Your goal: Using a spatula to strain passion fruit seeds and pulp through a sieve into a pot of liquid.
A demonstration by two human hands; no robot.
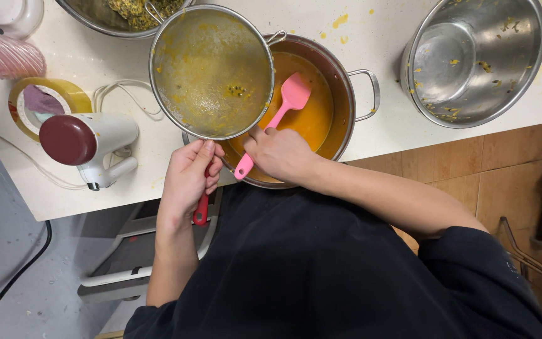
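The right hand (280, 154) grips a pink spatula (277, 119), blade angled up-right into the pot (346, 94); the left hand (189, 176) clasps the sieve (211, 72) at the pot's left rim.

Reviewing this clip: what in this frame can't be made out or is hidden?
Head view:
- Pot: left part and much of the orange liquid hidden under the strainer.
- Strainer handle: mostly covered by the left hand.
- Spatula: mid-handle hidden by the right hand.
- Bowl: cut off by the top edge.

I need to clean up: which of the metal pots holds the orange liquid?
The pot under the strainer, with the pink spatula in it; the right one is nearly empty.
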